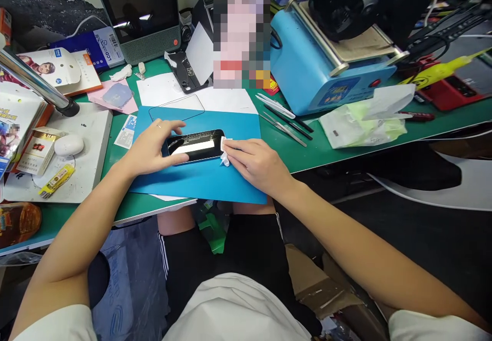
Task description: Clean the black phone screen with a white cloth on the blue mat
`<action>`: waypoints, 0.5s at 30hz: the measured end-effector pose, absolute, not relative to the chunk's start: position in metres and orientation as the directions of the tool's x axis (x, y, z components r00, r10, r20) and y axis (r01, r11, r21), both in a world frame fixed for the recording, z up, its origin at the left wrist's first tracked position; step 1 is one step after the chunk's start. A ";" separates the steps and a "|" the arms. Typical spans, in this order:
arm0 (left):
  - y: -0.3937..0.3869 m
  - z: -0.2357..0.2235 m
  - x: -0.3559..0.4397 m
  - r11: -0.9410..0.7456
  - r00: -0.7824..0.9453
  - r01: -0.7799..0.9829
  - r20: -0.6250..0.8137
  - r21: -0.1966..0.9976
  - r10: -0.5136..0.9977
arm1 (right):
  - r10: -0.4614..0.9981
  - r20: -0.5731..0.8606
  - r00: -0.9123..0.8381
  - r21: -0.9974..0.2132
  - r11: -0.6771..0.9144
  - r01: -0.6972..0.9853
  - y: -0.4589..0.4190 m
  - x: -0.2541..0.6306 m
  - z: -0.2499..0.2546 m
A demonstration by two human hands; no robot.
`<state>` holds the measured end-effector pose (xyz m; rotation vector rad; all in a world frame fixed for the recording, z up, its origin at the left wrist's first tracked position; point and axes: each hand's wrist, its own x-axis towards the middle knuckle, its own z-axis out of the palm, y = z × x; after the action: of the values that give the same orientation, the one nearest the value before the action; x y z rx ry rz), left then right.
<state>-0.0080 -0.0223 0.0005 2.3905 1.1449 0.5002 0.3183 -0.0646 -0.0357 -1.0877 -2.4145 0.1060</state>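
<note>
A black smartphone [197,147] lies on the blue mat [207,184], its glossy face reflecting a white strip of light. My left hand [154,147] steadies the phone's left end, with the thumb along the near edge and the fingers at the far edge. At the right end, my right hand [258,164] pinches a crumpled white tissue [225,159] against the phone's edge. Its fingertips are bunched together over the tissue. Just beyond the phone, a thin black rectangular frame [203,107] rests partly on the mat and partly on white paper.
Tweezers [286,131] and pen-like tools lie right of the mat, near a blue machine [307,69] and a tissue pack [361,125]. A tablet-like display [138,13] stands at the back. Left are a white board [92,141], a cigarette box [40,148] and a metal pole [38,79].
</note>
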 end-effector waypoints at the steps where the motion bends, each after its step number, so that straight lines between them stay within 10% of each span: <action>1: -0.025 0.002 -0.005 -0.597 0.633 0.632 0.115 0.495 0.765 | 0.714 0.416 -0.564 -0.278 0.690 0.668 -0.062 0.321 -0.038; 15: -0.034 0.005 0.007 -0.608 0.619 0.720 0.086 0.334 0.781 | 0.871 0.355 -0.341 -0.380 0.467 0.798 0.038 0.372 -0.005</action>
<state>0.0073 -0.0343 0.0054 2.5778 1.2225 0.3248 0.3719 0.0378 -0.0047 -1.3845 -2.2090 0.1873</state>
